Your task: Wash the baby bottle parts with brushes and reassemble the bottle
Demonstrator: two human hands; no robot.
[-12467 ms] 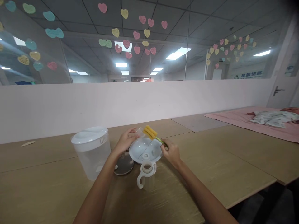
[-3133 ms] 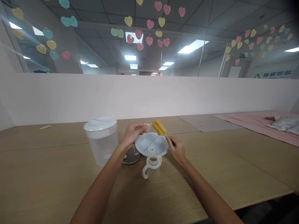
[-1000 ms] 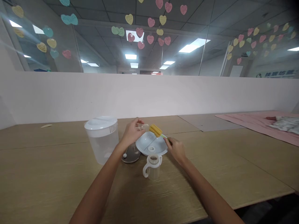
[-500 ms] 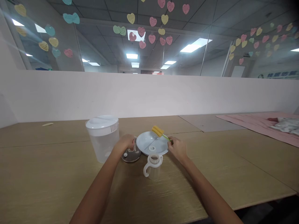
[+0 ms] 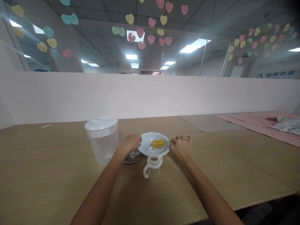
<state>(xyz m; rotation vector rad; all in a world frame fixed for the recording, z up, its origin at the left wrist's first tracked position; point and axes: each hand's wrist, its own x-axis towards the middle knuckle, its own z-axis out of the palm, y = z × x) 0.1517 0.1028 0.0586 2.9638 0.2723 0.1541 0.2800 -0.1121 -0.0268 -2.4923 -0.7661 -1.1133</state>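
My right hand is closed on the thin green handle of a yellow sponge brush. The brush head lies level over the white plate. At the plate's left rim is my left hand, its fingers pinched together on the edge. A small white ring-shaped piece sits in the plate near its front. Just in front of the plate stands a clear baby bottle with white side handles and an uncovered mouth. Below my left hand lies a round glass lid, partly hidden by the hand.
A translucent bucket with a white lid stands left of my left hand. Far right, a pink cloth carries a patterned bundle. A grey mat and a small flat piece lie near the white wall.
My left hand has shifted from over the glass lid to the plate's left rim. The brush head has dropped from the plate's far edge towards its middle, its handle now nearly level.
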